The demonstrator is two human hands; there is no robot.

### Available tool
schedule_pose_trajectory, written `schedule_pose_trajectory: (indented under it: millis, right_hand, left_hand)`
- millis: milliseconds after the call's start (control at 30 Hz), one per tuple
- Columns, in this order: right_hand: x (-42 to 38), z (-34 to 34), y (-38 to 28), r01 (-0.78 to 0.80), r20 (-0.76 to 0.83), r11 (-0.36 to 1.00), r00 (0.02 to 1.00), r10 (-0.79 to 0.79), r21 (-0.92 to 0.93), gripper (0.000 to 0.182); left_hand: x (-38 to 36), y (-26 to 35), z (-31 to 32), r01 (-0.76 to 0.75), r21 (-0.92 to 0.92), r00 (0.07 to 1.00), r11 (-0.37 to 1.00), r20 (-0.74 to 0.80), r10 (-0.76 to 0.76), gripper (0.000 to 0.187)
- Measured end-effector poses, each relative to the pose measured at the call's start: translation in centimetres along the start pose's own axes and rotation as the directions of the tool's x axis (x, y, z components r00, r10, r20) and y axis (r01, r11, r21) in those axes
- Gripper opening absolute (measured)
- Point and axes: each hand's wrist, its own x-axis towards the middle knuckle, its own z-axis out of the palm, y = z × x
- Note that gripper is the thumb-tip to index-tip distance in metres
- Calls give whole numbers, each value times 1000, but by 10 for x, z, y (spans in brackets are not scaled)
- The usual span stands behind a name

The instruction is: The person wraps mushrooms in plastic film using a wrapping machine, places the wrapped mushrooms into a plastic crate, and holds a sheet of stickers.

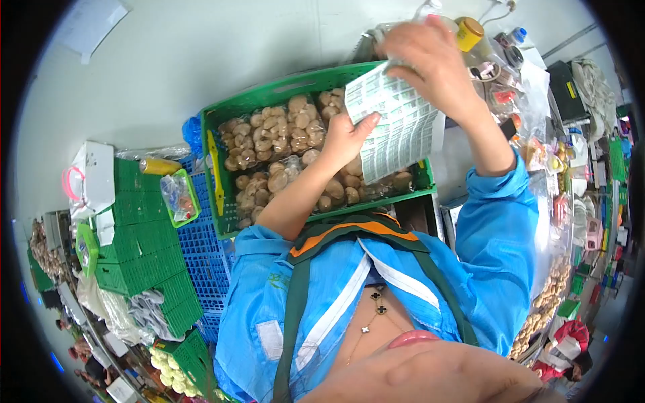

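Left hand (pixel 346 138) and right hand (pixel 430 57) each grip the label sheet (pixel 396 124), frame centre-top, above 1 green crate (pixel 269 94) of packed mushrooms (pixel 275 131).

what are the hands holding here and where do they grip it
Both hold one sheet of printed labels above the green crate of bagged mushrooms. The left hand pinches its lower left edge; the right hand grips its top edge.

Pale grey-white floor (pixel 168 60), evenly lit. Stacked green crates (pixel 144 269) and blue crates (pixel 205 255) at left. Cluttered desk (pixel 537 74) at right, bottles and packets crowded. Paper sheet (pixel 91 23) lying far left.
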Motion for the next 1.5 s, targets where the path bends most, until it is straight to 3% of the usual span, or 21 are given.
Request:
schedule_pose_trajectory:
  millis: [67, 133, 233, 300, 333, 467, 500, 533, 567, 633, 733, 867, 1000, 1067, 1100, 1167, 1200, 1300, 1433, 1467, 1500]
  right_hand:
    - [-6, 11, -10, -375, -588, 925, 762, 272, -57, 49]
    - [-44, 30, -22, -535, -630, 821, 572, 525, 199, 64]
    - [-96, 87, -36, -524, -313, 516, 430, 847, 677, 67]
    - [-100, 118, -48, -51, 120, -109, 445, 887, 993, 51]
    - [-97, 128, -51, -47, 122, -113, 449, 885, 993, 51]
    - [-72, 137, -64, -14, 4, 1, 385, 923, 1000, 40]
    - [-72, 138, -60, -5, -50, 56, 381, 923, 998, 40]
    - [-68, 135, -58, 6, -105, 111, 377, 920, 994, 41]
    - [-68, 128, -59, 44, -81, 69, 415, 906, 997, 39]
    - [-77, 124, -54, -54, -23, 56, 484, 875, 997, 37]
    - [-82, 122, -54, -187, 54, 71, 587, 808, 980, 31]
    - [-65, 110, -45, -200, 23, 166, 700, 714, 966, 34]
    - [-39, 97, -51, -308, 53, 385, 834, 548, 870, 27]
    - [-39, 99, -50, -309, 83, 433, 881, 465, 847, 22]
    - [-35, 97, -51, -295, 81, 438, 892, 444, 849, 22]
    - [-27, 88, -55, -315, 155, 534, 934, 323, 785, 19]
    - [-17, 81, -58, -295, 152, 536, 943, 295, 791, 19]
    - [39, 58, -72, 144, 81, 783, 967, -240, 605, 20]
    - [90, 50, -101, 365, 276, 836, 824, -496, 410, 13]
    - [101, 48, -113, 456, 167, 772, 804, -571, 444, 17]
    - [99, 51, -118, 343, 303, 818, 806, -509, 462, 19]
  left_hand:
    - [-11, 3, -24, 32, -164, 989, 986, -136, -54, 21]
    - [-22, 9, -48, -68, -334, 953, 940, -300, -38, 29]
    - [-46, 14, -72, -99, -510, 917, 855, -381, -121, 38]
    - [-60, 1, -80, -151, -567, 911, 810, -398, -109, 38]
    - [-65, 0, -80, -152, -561, 909, 814, -402, -107, 38]
    - [-93, -27, -88, -61, -569, 921, 820, -349, -174, 45]
    - [-104, -38, -103, 167, 100, 941, 981, -314, -128, 47]
    - [-106, -43, -117, 173, -347, 919, 922, -281, -278, 54]
    - [-108, -48, -131, 127, -723, 875, 679, -241, -421, 62]
    - [-98, 4, -146, -86, -247, 950, 965, -311, 5, 71]
    - [-91, 30, -157, -111, 5, 954, 994, -280, 107, 85]
    - [-84, 38, -183, -6, -72, 937, 997, -349, -20, 89]
    - [-87, 16, -187, 62, 385, 893, 921, -433, 121, 88]
    - [-92, 25, -186, -13, -53, 880, 999, -474, -14, 90]
    - [-94, 32, -185, -23, -46, 870, 999, -493, -3, 90]
    - [-100, 46, -183, -71, 559, 714, 826, -550, 433, 84]
    - [-101, 57, -183, -147, 640, 785, 754, -388, 483, 82]
    - [-94, 118, -160, -360, 762, 906, 539, 147, 398, 82]
    - [-84, 159, -134, -521, 638, 853, 568, 415, 316, 83]
    - [-85, 161, -136, -560, 627, 824, 541, 488, 288, 84]
    - [-91, 156, -139, -597, 664, 802, 450, 499, 328, 85]
